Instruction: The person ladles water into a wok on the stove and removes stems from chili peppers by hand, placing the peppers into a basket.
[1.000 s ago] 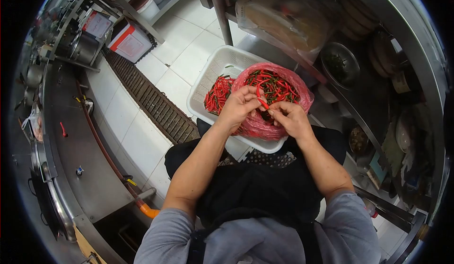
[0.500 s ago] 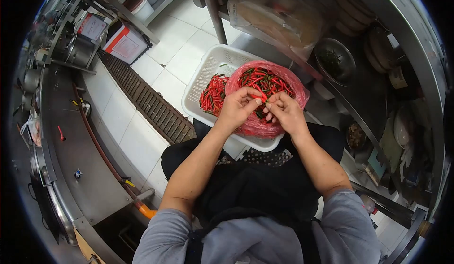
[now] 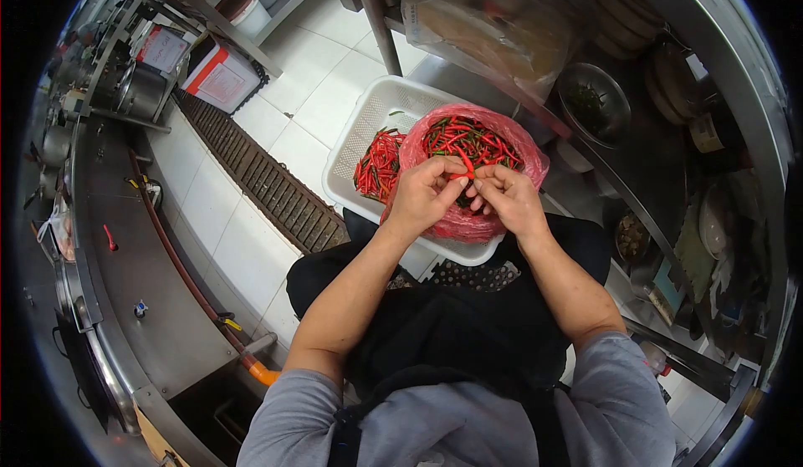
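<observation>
A: Where's the chilli [image 3: 467, 158]?
B: Up between both hands, above the bag's mouth. The left hand [image 3: 425, 189] pinches it between thumb and fingertips, and the right hand [image 3: 513, 201] grips it at the end nearer the palm, though the fingers partly hide the hold.
A: What could go wrong there?
B: I'd say it could snap or slip, since only fingertips hold it. Pressed too hard, it might split and leave hot juice on bare skin.
A: And below?
B: The bag [image 3: 468, 230] stands open, full of loose chillies [image 3: 447, 137]. Its thin, soft rim could sag if a wrist leans on it, and they'd spill toward the pile [image 3: 379, 166] just beside, mixing the two.
A: Both sit in the basket [image 3: 361, 116]?
B: Yes, near the knees. I can't tell what bears its weight; a knock from a leg might tilt it.
A: Then where?
B: Onto the floor [image 3: 251, 237], perhaps as far as the grate [image 3: 266, 178].
</observation>
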